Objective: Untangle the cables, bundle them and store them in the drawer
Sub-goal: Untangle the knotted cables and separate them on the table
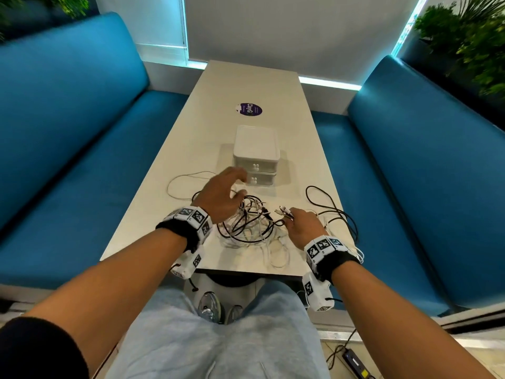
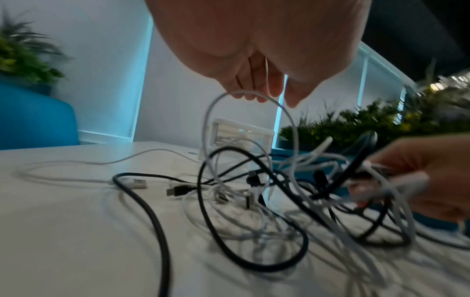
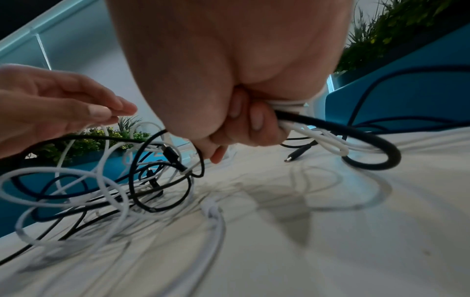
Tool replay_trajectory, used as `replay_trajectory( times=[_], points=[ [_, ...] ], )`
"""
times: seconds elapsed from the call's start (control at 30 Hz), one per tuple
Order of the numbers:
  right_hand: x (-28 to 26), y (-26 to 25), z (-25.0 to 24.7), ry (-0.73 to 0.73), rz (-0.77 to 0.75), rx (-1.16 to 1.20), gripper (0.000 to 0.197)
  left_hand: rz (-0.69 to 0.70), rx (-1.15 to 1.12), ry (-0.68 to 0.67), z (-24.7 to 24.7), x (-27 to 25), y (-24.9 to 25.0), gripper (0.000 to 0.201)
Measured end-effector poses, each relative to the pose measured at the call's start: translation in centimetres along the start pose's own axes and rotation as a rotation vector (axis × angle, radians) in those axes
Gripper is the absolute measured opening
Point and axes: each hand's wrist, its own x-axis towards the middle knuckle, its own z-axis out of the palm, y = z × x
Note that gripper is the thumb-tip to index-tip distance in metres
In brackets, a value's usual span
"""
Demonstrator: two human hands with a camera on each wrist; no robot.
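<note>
So, head view: tangled heap of black and white cables (image 1: 251,222) lies on the near end of the long pale counter (image 1: 246,86), between my two hands. My left hand (image 1: 221,192) hovers over the heap's left side, fingers loosely spread, not closed on anything I can make out. My right hand (image 1: 303,225) pinches a few cable ends at the heap's right edge, plugs sticking out past the fingertips. Small white two-drawer plastic box (image 1: 257,154) sits just behind the heap, both drawers closed. Round purple sticker (image 1: 249,109) farther up the counter. Blue padded benches (image 1: 68,127) on both sides.

Left wrist view: my left grip (image 2: 264,88) is relaxed, fingers pointing down, tips at the top of a raised white cable loop (image 2: 289,120); contact unclear. Black and white loops sprawl on the counter below, a black plug (image 2: 176,190) lying flat. My right hand (image 2: 417,176) at the right edge holds several strands, blurred.

Right wrist view: my right grip (image 3: 254,124) is curled tight round a thick black cable (image 3: 376,148) plus white strands. Left hand (image 3: 63,104) at left, fingers straight above the tangle.
</note>
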Motion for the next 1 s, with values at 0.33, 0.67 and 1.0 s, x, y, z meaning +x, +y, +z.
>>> replay_trajectory(
  times=[0.33,0.67,1.0],
  points=[
    [-0.2,-1.0,0.1,-0.005,0.035,-0.066,0.028,-0.545,0.658,-0.579,-4.0,-4.1,-0.8,0.058],
    [-0.8,-1.5,0.2,0.000,0.038,-0.111,0.028,-0.604,0.400,-0.663,-2.6,-4.6,-0.5,0.022],
    [-1.0,-1.6,0.0,-0.032,0.059,-0.102,0.025,-0.733,-0.318,0.143,-3.4,-1.6,-0.3,0.013]
  ],
)
